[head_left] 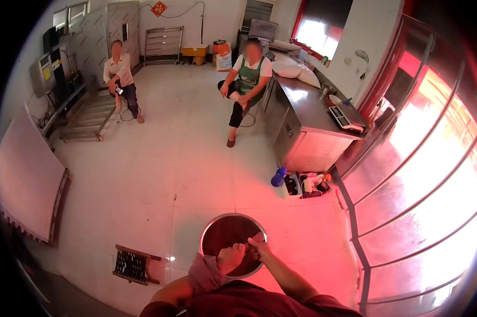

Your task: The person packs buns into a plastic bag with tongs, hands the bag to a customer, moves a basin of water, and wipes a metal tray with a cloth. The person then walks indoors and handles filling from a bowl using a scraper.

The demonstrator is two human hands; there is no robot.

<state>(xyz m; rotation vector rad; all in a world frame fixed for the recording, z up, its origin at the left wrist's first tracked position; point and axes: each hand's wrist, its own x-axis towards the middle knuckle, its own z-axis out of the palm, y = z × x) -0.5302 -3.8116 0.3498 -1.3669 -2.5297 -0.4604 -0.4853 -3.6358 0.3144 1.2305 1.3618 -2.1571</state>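
A round metal-rimmed pot point(216, 220) with dark reddish contents stands on the floor at the bottom centre. Over its middle, my left hand point(231, 258) is closed, with a pinkish cloth point(205, 272) round the wrist. Close to its right, over the pot's right side, my right hand point(258, 250) is also closed, its fingers pinched together. Whatever either hand holds is too small or hidden to name.
A small folding stool point(131, 264) stands left of the pot. Two people point(121, 74) point(247, 76) sit farther back. At right are a metal counter point(323, 113), a scale point(346, 118), floor boxes point(313, 185) and glass doors point(407, 201). A large panel point(29, 177) leans at left.
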